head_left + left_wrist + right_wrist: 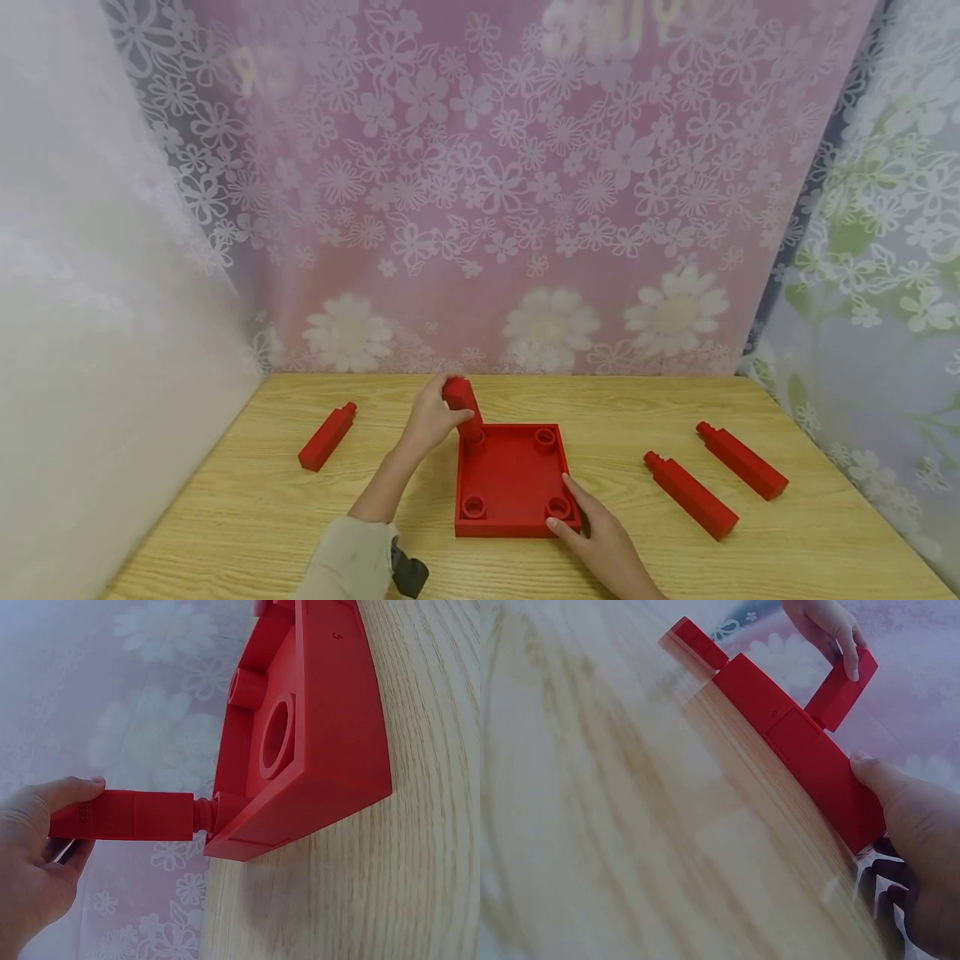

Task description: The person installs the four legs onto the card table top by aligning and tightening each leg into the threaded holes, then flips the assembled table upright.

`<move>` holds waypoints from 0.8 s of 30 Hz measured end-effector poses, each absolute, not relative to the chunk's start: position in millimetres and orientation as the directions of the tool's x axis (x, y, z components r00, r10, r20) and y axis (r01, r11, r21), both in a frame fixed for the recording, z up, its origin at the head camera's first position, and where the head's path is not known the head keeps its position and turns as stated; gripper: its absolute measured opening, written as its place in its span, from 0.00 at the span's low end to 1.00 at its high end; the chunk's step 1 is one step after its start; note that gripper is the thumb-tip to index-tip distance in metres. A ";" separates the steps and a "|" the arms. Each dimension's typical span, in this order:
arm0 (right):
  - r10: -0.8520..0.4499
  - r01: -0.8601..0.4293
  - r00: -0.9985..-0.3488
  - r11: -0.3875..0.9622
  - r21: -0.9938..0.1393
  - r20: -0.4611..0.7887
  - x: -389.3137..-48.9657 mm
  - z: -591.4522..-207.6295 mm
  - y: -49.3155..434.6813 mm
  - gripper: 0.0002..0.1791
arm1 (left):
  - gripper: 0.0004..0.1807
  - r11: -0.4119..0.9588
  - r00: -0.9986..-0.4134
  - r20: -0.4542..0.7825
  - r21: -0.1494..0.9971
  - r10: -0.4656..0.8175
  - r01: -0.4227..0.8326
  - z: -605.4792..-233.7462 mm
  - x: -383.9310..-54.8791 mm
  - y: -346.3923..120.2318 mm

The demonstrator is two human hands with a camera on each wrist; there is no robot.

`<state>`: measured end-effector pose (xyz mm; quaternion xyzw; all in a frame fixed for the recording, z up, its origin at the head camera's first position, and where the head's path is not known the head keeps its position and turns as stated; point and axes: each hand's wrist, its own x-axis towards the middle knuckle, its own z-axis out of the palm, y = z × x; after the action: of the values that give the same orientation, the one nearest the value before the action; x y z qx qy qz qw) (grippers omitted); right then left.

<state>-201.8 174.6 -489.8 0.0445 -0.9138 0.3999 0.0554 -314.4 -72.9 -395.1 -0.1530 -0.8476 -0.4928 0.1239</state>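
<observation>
A red square tabletop (513, 475) lies underside up on the table, with a raised rim and a round socket in each corner. My left hand (433, 415) grips a red table leg (463, 402) near its upper end. In the left wrist view the threaded tip of that leg (142, 815) meets the far-left socket, the leg standing roughly upright. My right hand (600, 533) holds the tabletop at its near-right corner, thumb on the near rim and fingers along the right side. In the right wrist view the thumb presses the tabletop (802, 750); the other fingers are partly hidden.
Another red leg (327, 437) lies on the wooden table (247, 508) to the left. Two more legs, a nearer one (693, 498) and a farther one (742, 461), lie at the right. A flowered pink curtain (480, 208) hangs behind the table's far edge.
</observation>
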 end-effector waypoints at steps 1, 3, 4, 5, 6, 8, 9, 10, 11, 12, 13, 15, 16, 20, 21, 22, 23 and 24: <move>-0.037 -0.127 -0.990 0.676 -0.726 0.139 -201.9 -490.1 174.7 0.43 | 0.30 0.466 -0.921 0.364 0.796 0.140 0.385 -395.3 -314.5 -71.9; -0.041 -0.134 -0.989 0.677 -0.724 0.145 -201.8 -490.4 174.9 0.42 | 0.30 0.461 -0.920 0.364 0.797 0.147 0.390 -396.2 -315.1 -70.0; -0.041 -0.135 -0.988 0.676 -0.724 0.146 -201.9 -490.5 175.0 0.42 | 0.30 0.456 -0.921 0.361 0.801 0.148 0.387 -396.4 -315.1 -68.9; -0.038 -0.132 -0.989 0.673 -0.728 0.144 -201.9 -490.5 175.0 0.42 | 0.30 0.450 -0.921 0.361 0.805 0.147 0.387 -397.1 -315.6 -67.8; -0.038 -0.132 -0.989 0.673 -0.728 0.143 -201.9 -490.7 175.1 0.42 | 0.31 0.439 -0.923 0.355 0.813 0.145 0.382 -397.8 -316.0 -66.8; -0.040 -0.134 -0.989 0.671 -0.729 0.146 -201.7 -490.2 175.3 0.42 | 0.33 0.414 -0.924 0.354 0.827 0.143 0.381 -400.3 -317.0 -65.0; -0.041 -0.137 -0.988 0.672 -0.727 0.148 -201.6 -490.2 175.5 0.42 | 0.34 0.399 -0.925 0.355 0.835 0.138 0.380 -401.9 -317.9 -64.1; -0.041 -0.136 -0.988 0.672 -0.728 0.148 -201.6 -490.1 175.6 0.42 | 0.35 0.381 -0.925 0.357 0.843 0.134 0.380 -403.2 -318.2 -63.2; -0.041 -0.135 -0.988 0.674 -0.727 0.146 -201.6 -490.1 175.6 0.42 | 0.36 0.361 -0.925 0.357 0.852 0.130 0.379 -404.8 -318.4 -62.5; -0.041 -0.134 -0.989 0.674 -0.726 0.145 -201.7 -490.1 175.6 0.42 | 0.36 0.342 -0.925 0.358 0.859 0.126 0.380 -406.1 -318.3 -61.9; -0.041 -0.134 -0.989 0.673 -0.728 0.144 -201.7 -489.9 175.6 0.42 | 0.36 0.328 -0.924 0.363 0.864 0.122 0.382 -407.5 -318.3 -61.4; -0.047 -0.137 -0.989 0.673 -0.727 0.144 -201.6 -489.7 175.5 0.42 | 0.35 0.316 -0.922 0.371 0.867 0.108 0.386 -409.4 -317.7 -60.7; -0.048 -0.138 -0.988 0.672 -0.727 0.144 -201.5 -489.5 175.5 0.42 | 0.34 0.316 -0.920 0.378 0.865 0.101 0.390 -409.7 -317.0 -60.5; -0.052 -0.143 -0.988 0.669 -0.730 0.146 -201.2 -488.5 175.4 0.42 | 0.29 0.359 -0.904 0.421 0.836 0.068 0.416 -409.5 -317.3 -59.1; -0.050 -0.142 -0.988 0.667 -0.732 0.145 -201.0 -488.2 175.6 0.42 | 0.28 0.373 -0.898 0.435 0.824 0.063 0.425 -409.1 -318.0 -58.4; -0.051 -0.141 -0.988 0.667 -0.732 0.144 -200.6 -487.7 175.8 0.42 | 0.27 0.385 -0.896 0.440 0.819 0.057 0.426 -408.3 -318.5 -57.4; -0.051 -0.140 -0.989 0.667 -0.732 0.142 -200.2 -487.1 176.0 0.42 | 0.27 0.397 -0.894 0.446 0.812 0.053 0.428 -407.8 -319.2 -56.2; -0.052 -0.139 -0.989 0.666 -0.733 0.141 -199.7 -486.4 176.2 0.42 | 0.26 0.405 -0.895 0.444 0.810 0.049 0.424 -407.0 -319.9 -54.7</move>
<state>-199.7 176.2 -486.4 0.0526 -0.9111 0.4052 0.0537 -319.9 -54.7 -407.0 -0.1445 -0.8189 -0.5260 0.1786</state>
